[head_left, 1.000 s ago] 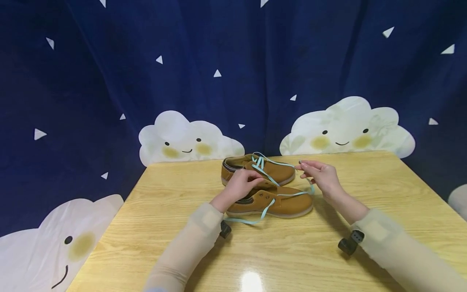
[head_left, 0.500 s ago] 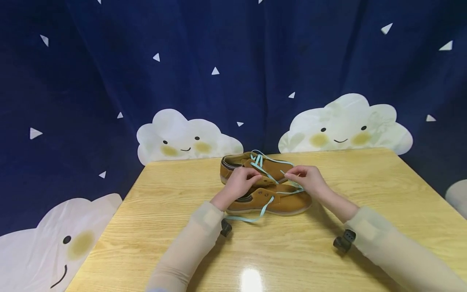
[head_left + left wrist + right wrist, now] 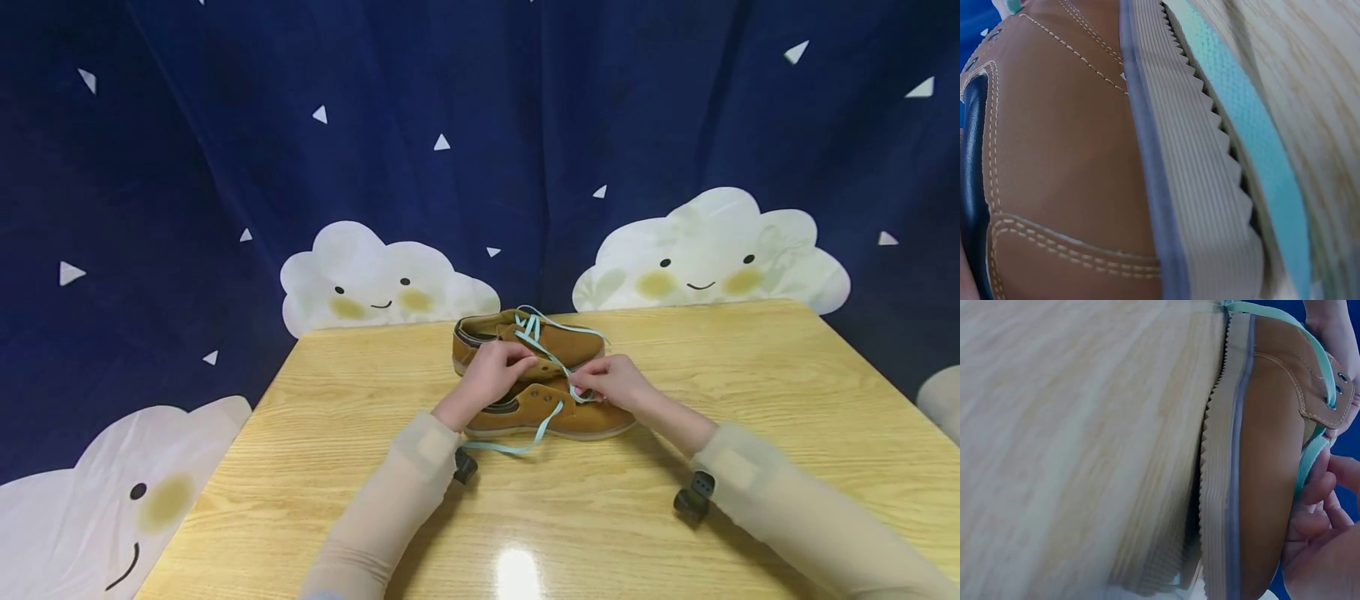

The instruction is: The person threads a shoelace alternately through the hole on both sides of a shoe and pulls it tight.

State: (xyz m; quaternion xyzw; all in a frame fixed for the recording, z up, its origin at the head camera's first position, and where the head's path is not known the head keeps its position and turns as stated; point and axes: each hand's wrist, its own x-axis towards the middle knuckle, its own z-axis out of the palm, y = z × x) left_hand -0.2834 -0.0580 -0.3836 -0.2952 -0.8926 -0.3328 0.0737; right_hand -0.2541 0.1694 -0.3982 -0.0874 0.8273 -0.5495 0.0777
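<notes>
Crosswise: near shoe [image 3: 576,422], toe rightward | left fingers [image 3: 516,352]: pinching flap [image 3: 537,372] | right fingers [image 3: 1318,489]: pinching lace [image 3: 1311,460]

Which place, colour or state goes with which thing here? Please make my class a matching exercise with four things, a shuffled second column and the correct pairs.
Things:
1. left hand
2. right hand
3. table
4. curtain

Descriptions:
A. pinching a light-blue lace
B. dark blue, smiling clouds
C. gripping the flap of the near shoe
D. pale, wood-grained

Pairs: 1-C, 2-A, 3-D, 4-B
</notes>
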